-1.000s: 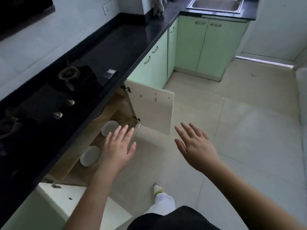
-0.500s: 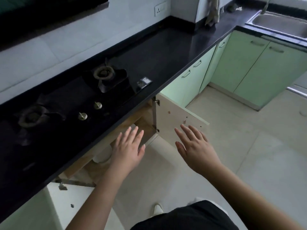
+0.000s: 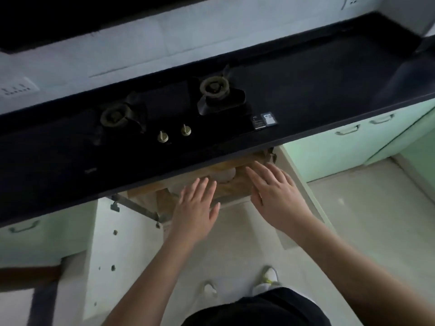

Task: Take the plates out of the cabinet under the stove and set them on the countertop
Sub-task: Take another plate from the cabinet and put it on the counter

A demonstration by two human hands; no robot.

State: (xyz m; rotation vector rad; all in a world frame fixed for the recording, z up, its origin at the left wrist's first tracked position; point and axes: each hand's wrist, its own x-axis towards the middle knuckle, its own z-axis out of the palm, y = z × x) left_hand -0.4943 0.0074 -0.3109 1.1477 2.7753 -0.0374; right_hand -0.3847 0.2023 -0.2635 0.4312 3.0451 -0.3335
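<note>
Feet: I see two light shoes (image 3: 268, 277) on the pale tiled floor (image 3: 367, 231), at the bottom of the view, below my dark clothing.
Left door: the white cabinet door (image 3: 122, 250) on my left stands swung open, its inner face towards me.
Left hand: my left hand (image 3: 195, 208) is flat, palm down, fingers spread and holding nothing; it hangs just in front of the open cabinet (image 3: 221, 191), over its lower edge.
Right hand: my right hand (image 3: 276, 195) is likewise flat and spread, empty, fingertips reaching into the opening just under the counter's lip.
Plate: I can make out one pale round plate (image 3: 224, 176) inside the cabinet, mostly hidden by the counter edge. It lies between the two hands, beyond the left fingertips and just left of the right fingertips; neither hand touches it as far as I can tell. Whether more plates sit deeper in, I cannot tell.
Countertop: the black countertop (image 3: 329, 90) overhangs the cabinet; no plate stands on it.
Stove: the stove (image 3: 169, 114) is set into it directly above the opening, with two burners and two knobs (image 3: 174, 134).
Far: green cupboard fronts (image 3: 329, 151) to the right, white wall behind.
</note>
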